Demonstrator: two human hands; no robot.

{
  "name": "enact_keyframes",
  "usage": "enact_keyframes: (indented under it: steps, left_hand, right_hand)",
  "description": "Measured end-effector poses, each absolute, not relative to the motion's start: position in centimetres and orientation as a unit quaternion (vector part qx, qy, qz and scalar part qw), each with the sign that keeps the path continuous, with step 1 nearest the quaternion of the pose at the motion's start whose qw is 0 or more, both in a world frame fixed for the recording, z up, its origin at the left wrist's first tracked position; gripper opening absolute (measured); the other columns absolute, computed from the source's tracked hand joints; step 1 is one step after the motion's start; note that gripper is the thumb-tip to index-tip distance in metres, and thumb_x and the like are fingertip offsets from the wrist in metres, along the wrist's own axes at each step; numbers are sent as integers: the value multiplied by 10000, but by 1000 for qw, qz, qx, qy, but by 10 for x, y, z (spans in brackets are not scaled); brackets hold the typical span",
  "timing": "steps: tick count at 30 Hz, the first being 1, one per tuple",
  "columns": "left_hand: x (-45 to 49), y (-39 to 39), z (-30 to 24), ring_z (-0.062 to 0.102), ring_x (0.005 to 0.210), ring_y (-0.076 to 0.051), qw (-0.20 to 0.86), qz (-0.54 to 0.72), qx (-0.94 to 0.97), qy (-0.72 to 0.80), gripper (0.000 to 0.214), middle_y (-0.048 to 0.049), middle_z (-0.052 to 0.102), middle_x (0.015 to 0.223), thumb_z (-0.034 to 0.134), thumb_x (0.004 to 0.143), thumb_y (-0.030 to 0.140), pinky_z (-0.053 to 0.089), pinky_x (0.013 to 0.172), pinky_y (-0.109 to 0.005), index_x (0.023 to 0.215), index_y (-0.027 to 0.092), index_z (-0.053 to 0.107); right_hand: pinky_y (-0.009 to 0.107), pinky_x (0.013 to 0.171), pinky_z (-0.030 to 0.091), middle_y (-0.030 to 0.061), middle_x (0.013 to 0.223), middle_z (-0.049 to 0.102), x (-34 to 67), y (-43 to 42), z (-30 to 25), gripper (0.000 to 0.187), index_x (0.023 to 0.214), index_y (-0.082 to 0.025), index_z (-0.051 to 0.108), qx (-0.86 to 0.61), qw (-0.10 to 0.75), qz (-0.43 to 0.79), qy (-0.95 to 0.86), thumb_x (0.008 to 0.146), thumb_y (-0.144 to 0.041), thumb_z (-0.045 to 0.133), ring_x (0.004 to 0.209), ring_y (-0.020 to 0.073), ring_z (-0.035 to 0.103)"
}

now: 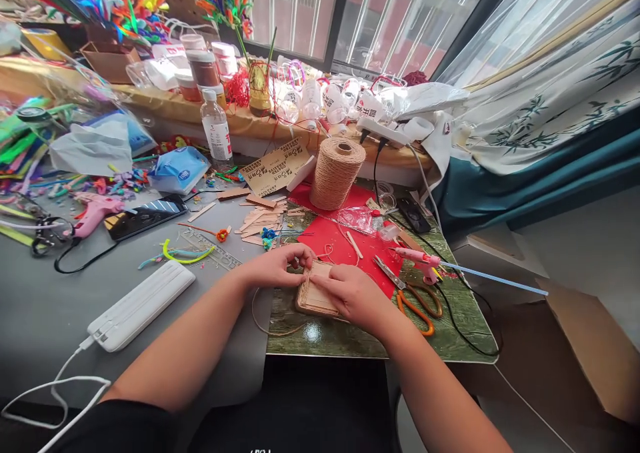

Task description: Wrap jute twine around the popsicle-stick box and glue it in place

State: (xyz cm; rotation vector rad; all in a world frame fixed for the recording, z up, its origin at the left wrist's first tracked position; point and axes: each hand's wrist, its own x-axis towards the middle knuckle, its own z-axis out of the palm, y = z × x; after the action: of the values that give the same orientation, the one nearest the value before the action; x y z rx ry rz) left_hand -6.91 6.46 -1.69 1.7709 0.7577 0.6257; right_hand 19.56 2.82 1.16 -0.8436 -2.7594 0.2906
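A small flat piece made of wooden craft sticks [320, 295], with twine along its rim, lies on the green wood-patterned board. My left hand [280, 266] is closed at its upper left corner, thumb and fingertips pinching the twine there. My right hand [357, 296] presses on the piece from the right, index finger reaching toward the same corner and the other fingers curled. A loose length of twine [257, 316] loops out at the left of the piece. Behind stands a big spool of twine [337, 173] on a red sheet [373, 266].
Right of my hands lie orange-handled scissors [417, 299] and a pink glue gun [423, 259] with a long glue stick. A white power bank [143, 304], a clear ruler [213, 249], loose craft sticks [257, 223] and a second pink glue gun [95, 213] are to the left.
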Motion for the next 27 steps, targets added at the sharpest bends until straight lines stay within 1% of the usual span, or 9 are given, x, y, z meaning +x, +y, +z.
enact_keyframes:
  steps: [3,8,10,12,15,17,19,23,27]
  left_hand:
    - [-67,63,-13,582,1079,-201,503,245,764,321,304,-44,625,1159,681,811,207,479,948,-343,1103,222,597]
    - [-64,60,-8,589,1025,-195,483,241,767,345,314,-38,634,1129,692,816,231,496,926,-340,1113,228,592]
    - [-65,61,-8,600,1026,-199,481,236,769,349,318,-40,650,1134,702,815,245,503,927,-344,1117,228,605]
    - [-67,63,-8,621,1038,-205,479,233,768,356,325,-46,674,1154,722,810,258,512,931,-350,1117,228,621]
    - [-74,66,-10,657,1138,-231,480,235,765,359,206,-56,717,1217,726,828,264,511,998,-372,1020,223,664]
    - [-79,68,-11,658,1218,-245,463,237,778,352,101,-55,732,1271,713,861,274,484,1075,-394,947,223,705]
    - [-81,68,-12,666,1234,-242,425,244,802,342,88,-50,737,1303,700,893,292,472,1108,-400,940,235,747]
    - [-82,67,-13,691,1194,-231,354,270,837,320,138,-54,750,1295,683,922,287,517,1065,-392,1011,262,786]
    - [-82,68,-12,702,1168,-237,315,272,860,296,176,-59,754,1292,683,923,263,543,1026,-393,1043,290,809]
  right_hand:
    - [317,723,325,72,919,611,195,27,12,386,1403,-230,652,-299,117,107,-941,1029,-208,559,815,200,473]
    - [313,708,307,54,878,561,195,28,13,358,1377,-268,673,-307,105,107,-940,1038,-240,563,781,194,441]
    - [315,719,325,60,890,572,196,28,13,353,1371,-251,673,-308,111,107,-939,1040,-229,552,792,197,454]
    - [323,754,360,83,955,609,196,27,12,363,1380,-219,655,-312,120,109,-936,1035,-205,547,842,209,487]
    - [339,800,392,107,1028,637,197,26,12,383,1402,-195,628,-315,123,111,-934,1027,-187,549,906,228,515]
    - [339,789,390,103,1008,634,197,26,12,399,1425,-205,617,-315,114,104,-936,1032,-193,544,886,227,511]
    - [339,775,382,98,984,626,197,27,11,415,1448,-213,606,-316,106,97,-938,1038,-203,538,867,225,503]
    - [349,777,381,97,976,631,198,28,8,453,1495,-223,569,-318,100,98,-938,1044,-212,531,874,233,508]
    - [359,806,394,108,1063,667,198,30,11,485,1541,-240,508,-311,87,96,-941,1056,-228,520,899,236,527]
